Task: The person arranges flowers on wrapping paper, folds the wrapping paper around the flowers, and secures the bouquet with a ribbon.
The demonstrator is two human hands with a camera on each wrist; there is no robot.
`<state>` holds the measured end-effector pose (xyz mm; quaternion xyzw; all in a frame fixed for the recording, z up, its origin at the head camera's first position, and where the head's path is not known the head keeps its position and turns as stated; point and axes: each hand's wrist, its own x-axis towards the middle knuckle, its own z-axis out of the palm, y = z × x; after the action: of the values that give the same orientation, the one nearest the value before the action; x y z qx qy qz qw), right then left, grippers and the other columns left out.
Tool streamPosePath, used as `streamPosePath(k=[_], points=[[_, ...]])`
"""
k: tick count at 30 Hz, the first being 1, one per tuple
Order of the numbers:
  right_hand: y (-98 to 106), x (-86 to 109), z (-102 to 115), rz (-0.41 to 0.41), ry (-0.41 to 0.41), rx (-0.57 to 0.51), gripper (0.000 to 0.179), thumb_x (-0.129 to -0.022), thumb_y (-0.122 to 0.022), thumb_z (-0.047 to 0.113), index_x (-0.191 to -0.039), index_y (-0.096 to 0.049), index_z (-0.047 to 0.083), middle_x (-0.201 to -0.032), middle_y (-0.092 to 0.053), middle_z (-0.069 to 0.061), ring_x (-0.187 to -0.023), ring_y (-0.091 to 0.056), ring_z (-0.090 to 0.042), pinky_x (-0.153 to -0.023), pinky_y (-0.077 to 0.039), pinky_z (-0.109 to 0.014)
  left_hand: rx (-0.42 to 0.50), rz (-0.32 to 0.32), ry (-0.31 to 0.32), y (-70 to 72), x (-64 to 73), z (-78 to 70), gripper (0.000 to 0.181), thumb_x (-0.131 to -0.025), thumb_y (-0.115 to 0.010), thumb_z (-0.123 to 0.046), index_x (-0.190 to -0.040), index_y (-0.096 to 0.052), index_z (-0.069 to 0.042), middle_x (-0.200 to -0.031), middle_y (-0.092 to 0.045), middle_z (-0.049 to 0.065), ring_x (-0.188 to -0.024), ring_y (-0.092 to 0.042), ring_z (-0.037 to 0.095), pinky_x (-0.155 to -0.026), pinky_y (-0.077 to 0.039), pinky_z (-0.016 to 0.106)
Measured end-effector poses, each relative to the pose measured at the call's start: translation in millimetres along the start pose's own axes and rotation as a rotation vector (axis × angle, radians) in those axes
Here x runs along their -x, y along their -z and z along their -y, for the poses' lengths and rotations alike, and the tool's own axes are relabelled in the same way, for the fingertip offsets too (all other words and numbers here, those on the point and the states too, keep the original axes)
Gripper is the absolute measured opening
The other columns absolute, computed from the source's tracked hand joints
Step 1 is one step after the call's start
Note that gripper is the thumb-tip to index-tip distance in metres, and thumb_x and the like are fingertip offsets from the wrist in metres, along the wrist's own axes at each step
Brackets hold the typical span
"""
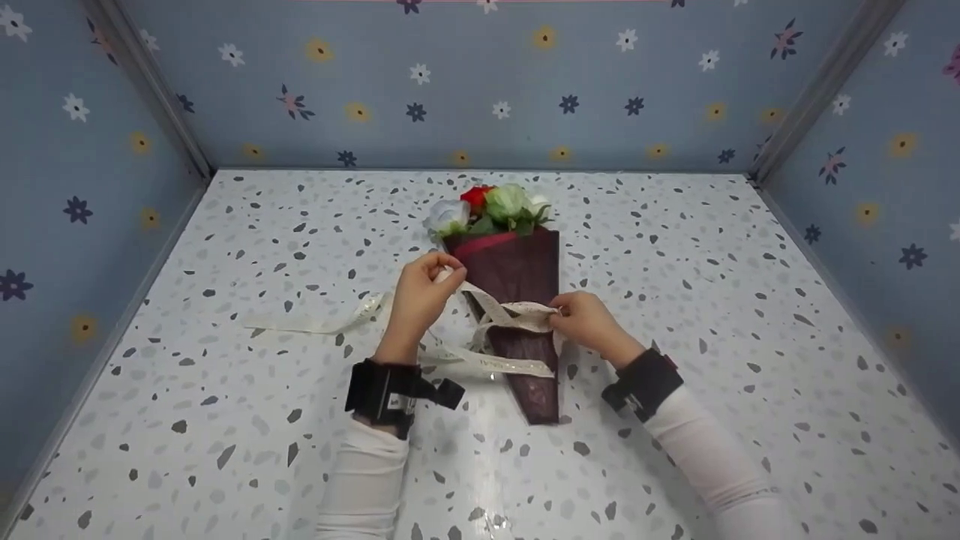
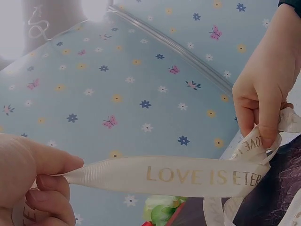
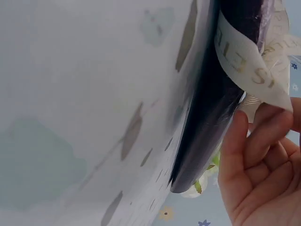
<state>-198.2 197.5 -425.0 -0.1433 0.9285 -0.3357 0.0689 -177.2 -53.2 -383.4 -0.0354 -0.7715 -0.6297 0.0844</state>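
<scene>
A bouquet in dark maroon wrapping paper (image 1: 517,270) lies on the speckled table, its flowers (image 1: 508,201) in red, pale green, white and pale blue at the far end. Cream ribbon (image 2: 202,176) with gold lettering crosses the wrapping's middle in loops. My left hand (image 1: 427,292) pinches one stretch of it between thumb and fingers, left of the wrapping, and that stretch runs taut toward the bouquet. At the wrapping's right edge, my right hand (image 1: 589,322) pinches a ribbon loop (image 3: 251,70). In the right wrist view the ribbon wraps round the paper's side.
A loose ribbon tail (image 1: 315,327) trails to the left over the speckled table (image 1: 225,420). Another length of ribbon (image 1: 517,366) lies across the narrow lower part of the wrapping. Blue flower-patterned panels (image 1: 480,82) stand at the back and both sides.
</scene>
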Motion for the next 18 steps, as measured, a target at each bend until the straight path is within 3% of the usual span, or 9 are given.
streamPosePath(k=[4,7,10,13,18], points=[[4,1.2,-5,0.053,-0.081,-0.205,0.022,-0.088,-0.062,0.018,-0.094,-0.064,-0.003,-0.068,-0.068,-0.006,-0.054,-0.059,-0.005,-0.053,-0.045,-0.022,0.011,0.005,0.009,0.8,-0.1,0.3,0.010,-0.085,-0.065,-0.006,-0.091,-0.065,0.003,-0.053,-0.030,-0.008,-0.044,-0.026,0.004,-0.046,-0.023,0.019],[10,3.2,-9,0.101,-0.148,-0.409,0.029,-0.095,-0.047,0.017,-0.108,-0.058,-0.007,-0.083,-0.069,-0.014,-0.064,-0.066,-0.009,-0.062,-0.052,-0.024,0.014,0.002,0.002,2.0,-0.1,1.0,0.010,-0.085,-0.065,-0.006,-0.090,-0.065,0.003,-0.052,-0.031,-0.008,-0.044,-0.027,0.004,-0.046,-0.024,0.018],[14,4.4,-12,0.145,-0.199,-0.540,0.034,-0.095,-0.033,0.009,-0.117,-0.052,-0.011,-0.099,-0.066,-0.017,-0.071,-0.068,-0.011,-0.068,-0.055,-0.026,0.009,-0.004,-0.007,3.1,0.1,1.2,0.010,-0.085,-0.065,-0.006,-0.090,-0.065,0.003,-0.053,-0.032,-0.007,-0.044,-0.027,0.004,-0.046,-0.024,0.019],[17,3.8,-14,0.163,-0.202,-0.530,0.029,-0.094,-0.038,0.003,-0.115,-0.053,-0.011,-0.098,-0.067,-0.015,-0.072,-0.067,-0.009,-0.067,-0.054,-0.023,0.009,-0.007,-0.009,3.7,0.1,0.9,0.010,-0.085,-0.066,-0.007,-0.090,-0.065,0.002,-0.053,-0.033,-0.007,-0.045,-0.028,0.004,-0.047,-0.025,0.019],[18,3.4,-17,0.102,-0.159,-0.438,0.014,-0.083,-0.055,-0.002,-0.094,-0.061,-0.007,-0.076,-0.064,0.003,-0.067,-0.059,-0.003,-0.065,-0.052,-0.020,0.013,-0.002,0.003,3.9,-0.5,1.2,0.010,-0.085,-0.065,-0.007,-0.090,-0.065,0.002,-0.053,-0.034,-0.008,-0.045,-0.029,0.002,-0.048,-0.027,0.019]])
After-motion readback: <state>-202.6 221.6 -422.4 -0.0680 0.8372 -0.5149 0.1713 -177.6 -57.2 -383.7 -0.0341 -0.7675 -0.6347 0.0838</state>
